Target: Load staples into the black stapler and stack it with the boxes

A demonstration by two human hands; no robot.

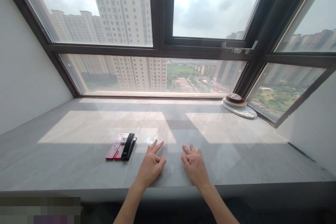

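Note:
My left hand is over the front part of the grey stone sill, two fingers stretched out and apart, the thumb and other fingers bent in. Nothing shows in it. To its right, apart from it, my right hand has several fingers spread, and it is bare too. Left of my left hand, a black stapler lies lengthwise beside small red-and-white boxes. Whether the stapler rests partly on the boxes I cannot tell. Just beyond my left fingertips is a shiny, clear patch, too faint to name.
The wide grey sill ends at a front edge below my wrists. A stack of round plates or discs stands in the far right corner. Dark-framed windows rise behind, with a metal latch. White walls close both sides.

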